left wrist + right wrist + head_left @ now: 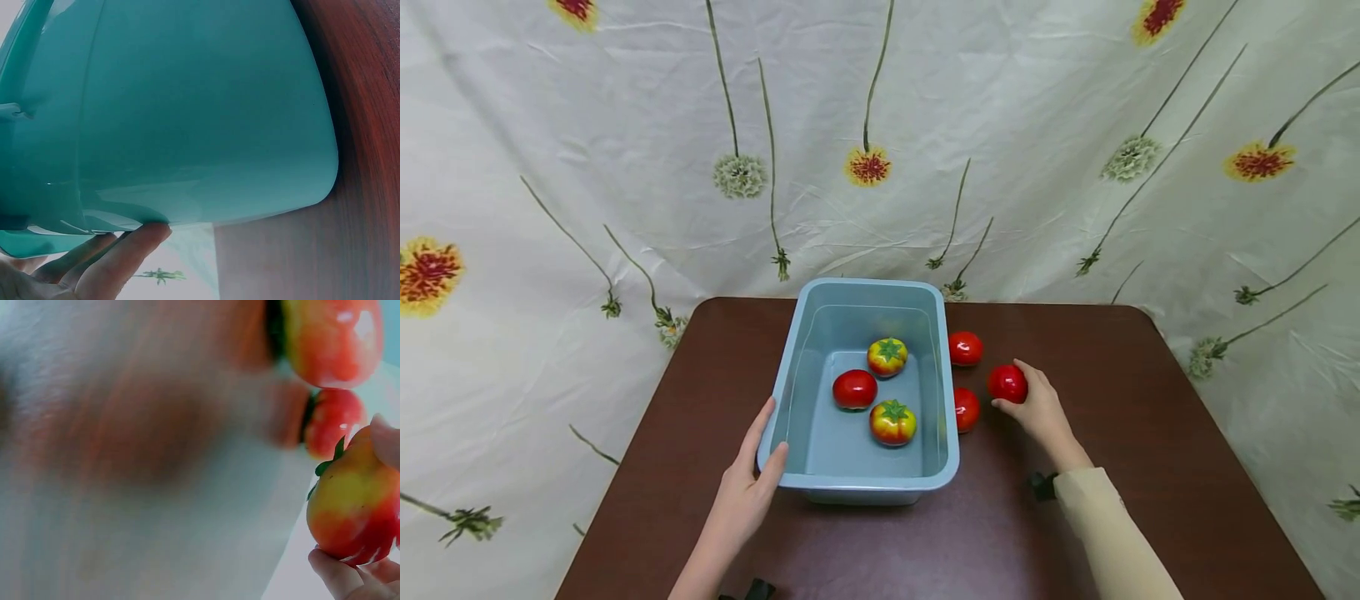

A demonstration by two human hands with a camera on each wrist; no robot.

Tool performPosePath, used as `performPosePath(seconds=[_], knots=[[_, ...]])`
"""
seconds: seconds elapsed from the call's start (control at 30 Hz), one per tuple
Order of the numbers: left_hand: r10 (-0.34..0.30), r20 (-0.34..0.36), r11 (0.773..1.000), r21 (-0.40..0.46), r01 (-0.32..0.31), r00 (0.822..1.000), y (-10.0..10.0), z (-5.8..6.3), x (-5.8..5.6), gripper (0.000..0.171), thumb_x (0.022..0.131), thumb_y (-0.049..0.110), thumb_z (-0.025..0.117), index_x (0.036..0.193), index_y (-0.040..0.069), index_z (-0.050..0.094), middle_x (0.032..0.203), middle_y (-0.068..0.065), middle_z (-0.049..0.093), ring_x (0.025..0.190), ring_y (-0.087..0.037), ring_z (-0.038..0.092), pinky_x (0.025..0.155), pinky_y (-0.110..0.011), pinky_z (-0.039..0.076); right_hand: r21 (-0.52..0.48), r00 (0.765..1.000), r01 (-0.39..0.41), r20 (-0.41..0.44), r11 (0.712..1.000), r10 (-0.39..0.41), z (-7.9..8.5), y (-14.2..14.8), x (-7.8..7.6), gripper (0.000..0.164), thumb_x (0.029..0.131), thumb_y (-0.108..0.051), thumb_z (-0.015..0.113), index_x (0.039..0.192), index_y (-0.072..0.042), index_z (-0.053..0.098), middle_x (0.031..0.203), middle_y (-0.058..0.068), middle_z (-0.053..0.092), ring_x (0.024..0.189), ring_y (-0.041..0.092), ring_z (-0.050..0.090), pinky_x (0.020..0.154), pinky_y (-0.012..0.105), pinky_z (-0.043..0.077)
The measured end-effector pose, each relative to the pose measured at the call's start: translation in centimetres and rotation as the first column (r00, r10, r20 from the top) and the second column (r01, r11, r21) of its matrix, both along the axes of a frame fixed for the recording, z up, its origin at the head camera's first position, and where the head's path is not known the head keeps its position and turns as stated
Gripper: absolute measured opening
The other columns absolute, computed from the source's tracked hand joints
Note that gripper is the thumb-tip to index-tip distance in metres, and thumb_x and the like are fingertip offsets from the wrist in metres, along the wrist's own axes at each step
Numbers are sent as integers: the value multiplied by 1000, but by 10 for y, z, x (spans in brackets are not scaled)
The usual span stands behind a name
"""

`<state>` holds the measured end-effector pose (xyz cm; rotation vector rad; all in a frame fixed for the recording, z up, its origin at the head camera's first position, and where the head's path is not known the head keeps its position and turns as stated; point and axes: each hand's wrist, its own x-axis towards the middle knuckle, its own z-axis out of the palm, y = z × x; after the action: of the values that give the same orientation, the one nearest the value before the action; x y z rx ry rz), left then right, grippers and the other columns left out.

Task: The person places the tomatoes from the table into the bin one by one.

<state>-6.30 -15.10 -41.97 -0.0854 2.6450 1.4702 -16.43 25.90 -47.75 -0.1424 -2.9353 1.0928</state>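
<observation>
A light blue plastic bin [801,375] sits on the table, holding three tomatoes: a red one [854,389] and two yellow-red ones with green leaves, one farther back [887,356] and one nearer [892,423]. My left hand [752,475] grips the bin's left rim near its front corner, thumb over the rim; in the left wrist view its fingers [125,259] lie along the outer wall. To the bin's right, my right hand [1037,408] pinches a tomato [1007,383] between thumb and fingers. The right wrist view shows this tomato's yellow side and green leaves [350,494].
Two more red tomatoes lie close against the bin's right side, one farther back [966,348] and one nearer me [966,409]. The dark brown table [1120,400] ends at a flower-printed white cloth [1037,125] hanging behind it.
</observation>
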Motion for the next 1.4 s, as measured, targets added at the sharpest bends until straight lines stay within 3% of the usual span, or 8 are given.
performPosePath(seconds=[0.6, 1.4], knots=[[-3, 16, 1000, 8, 3, 1000, -2, 0, -1, 64, 105, 37, 45, 159, 33, 10, 164, -13, 19, 143, -40, 32, 107, -65, 34, -162, 998, 48, -37, 986, -55, 32, -11, -7, 83, 85, -23, 78, 152, -8, 32, 151, 21, 40, 131, 42, 43, 99, 56, 47], [-5, 12, 1000, 3, 5, 1000, 0, -2, -2, 64, 104, 35, 45, 159, 33, 11, 163, -13, 20, 142, -40, 33, 106, -65, 34, -286, 997, 57, -30, 957, -68, 62, -28, -8, 83, 86, -33, 76, 154, -17, 30, 154, 15, 39, 133, 37, 43, 100, 51, 48]])
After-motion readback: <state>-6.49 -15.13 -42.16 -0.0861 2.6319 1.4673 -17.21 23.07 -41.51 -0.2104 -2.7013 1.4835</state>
